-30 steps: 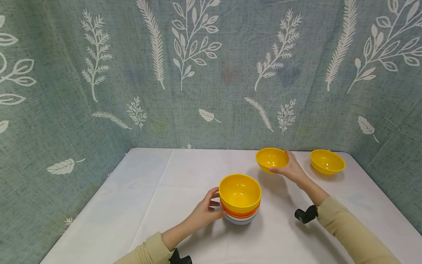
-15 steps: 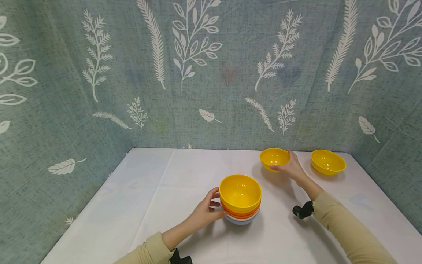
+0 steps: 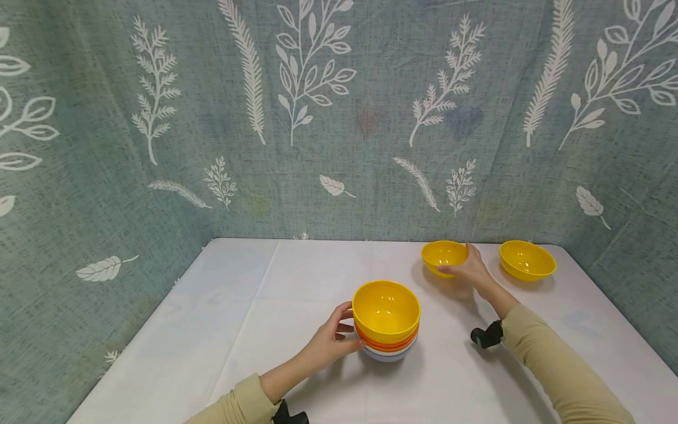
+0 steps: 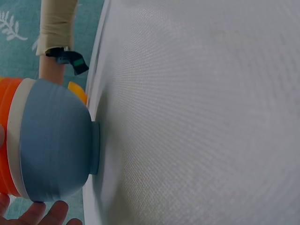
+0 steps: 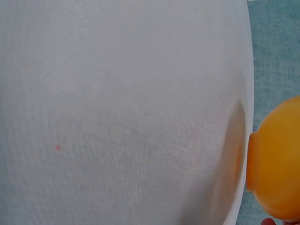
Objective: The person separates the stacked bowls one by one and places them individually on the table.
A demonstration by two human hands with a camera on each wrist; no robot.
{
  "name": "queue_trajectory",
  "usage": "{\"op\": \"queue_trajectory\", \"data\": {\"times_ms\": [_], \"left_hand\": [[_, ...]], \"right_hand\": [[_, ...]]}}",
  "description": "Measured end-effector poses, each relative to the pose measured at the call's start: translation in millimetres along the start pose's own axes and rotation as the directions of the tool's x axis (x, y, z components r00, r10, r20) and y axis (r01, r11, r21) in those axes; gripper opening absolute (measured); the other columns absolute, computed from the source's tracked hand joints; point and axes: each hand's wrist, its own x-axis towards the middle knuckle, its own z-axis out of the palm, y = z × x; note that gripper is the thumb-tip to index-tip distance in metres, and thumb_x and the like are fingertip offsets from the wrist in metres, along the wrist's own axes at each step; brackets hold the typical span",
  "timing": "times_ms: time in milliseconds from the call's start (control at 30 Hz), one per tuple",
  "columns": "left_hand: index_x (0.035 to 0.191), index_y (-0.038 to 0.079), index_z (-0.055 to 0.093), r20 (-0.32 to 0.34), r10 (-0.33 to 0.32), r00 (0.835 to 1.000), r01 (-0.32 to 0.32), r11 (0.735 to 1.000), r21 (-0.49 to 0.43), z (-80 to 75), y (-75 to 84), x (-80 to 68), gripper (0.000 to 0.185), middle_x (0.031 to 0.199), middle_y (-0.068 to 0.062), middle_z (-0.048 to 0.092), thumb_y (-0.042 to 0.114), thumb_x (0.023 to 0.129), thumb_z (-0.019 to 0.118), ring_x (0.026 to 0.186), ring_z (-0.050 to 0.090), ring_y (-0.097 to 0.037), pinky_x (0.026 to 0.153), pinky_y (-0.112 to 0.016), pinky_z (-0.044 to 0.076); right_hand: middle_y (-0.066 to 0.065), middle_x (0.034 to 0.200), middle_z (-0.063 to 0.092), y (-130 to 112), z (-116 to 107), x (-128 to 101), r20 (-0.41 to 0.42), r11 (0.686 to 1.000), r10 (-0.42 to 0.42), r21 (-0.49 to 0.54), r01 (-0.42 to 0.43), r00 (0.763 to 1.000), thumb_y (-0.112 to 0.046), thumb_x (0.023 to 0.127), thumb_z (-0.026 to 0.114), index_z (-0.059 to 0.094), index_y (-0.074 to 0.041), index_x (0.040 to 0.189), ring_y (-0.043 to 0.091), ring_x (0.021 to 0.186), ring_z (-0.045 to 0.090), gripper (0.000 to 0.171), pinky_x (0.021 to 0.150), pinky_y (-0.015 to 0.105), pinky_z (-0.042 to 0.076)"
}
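In the head view, a stack of nested bowls stands on the white table, yellow on top, with orange, white and blue-grey ones below. My left hand holds its left side, thumb at the front and fingers behind. In the left wrist view the blue-grey bowl at the bottom shows its foot on the cloth. Farther back, my right hand grips a yellow bowl by its right side. The right wrist view shows that bowl's underside just over the cloth; I cannot tell if it touches.
A second yellow bowl sits at the back right corner, just right of my right hand. The white table ends at a patterned green-grey curtain behind and at both sides. Black cameras sit on both wrists.
My right hand and its yellow bowl have moved a little to the right, then slightly lower in the view. The left hand and the stack have stayed in place.
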Motion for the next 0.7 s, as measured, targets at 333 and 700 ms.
{"op": "queue_trajectory", "data": {"times_ms": [333,700], "left_hand": [[0.138,0.008,0.029,0.004,0.000,1.000,0.000,1.000,-0.005,0.2,1.2,-0.6,0.071,0.132,-0.018,0.044,0.028,0.082,0.068,0.107,0.051,-0.027,0.090,-0.045,0.043],[0.140,0.010,0.026,-0.003,-0.013,1.000,0.013,0.999,-0.029,0.0,0.6,-0.5,0.071,0.134,-0.016,0.043,0.023,0.083,0.067,0.108,0.050,-0.027,0.091,-0.047,0.042]], "right_hand": [[0.029,0.148,-0.006,7,2,0,0.013,1.000,0.011,0.012,-0.011,1.000,-0.039,0.078,0.069,-0.011,0.002,0.143,0.043,0.134,0.011,0.111,0.109,0.053,0.012],[0.027,0.148,-0.009,12,3,5,0.013,1.000,0.020,0.018,-0.020,1.000,-0.042,0.077,0.069,-0.014,-0.001,0.143,0.043,0.134,0.009,0.114,0.110,0.053,0.012]]}}
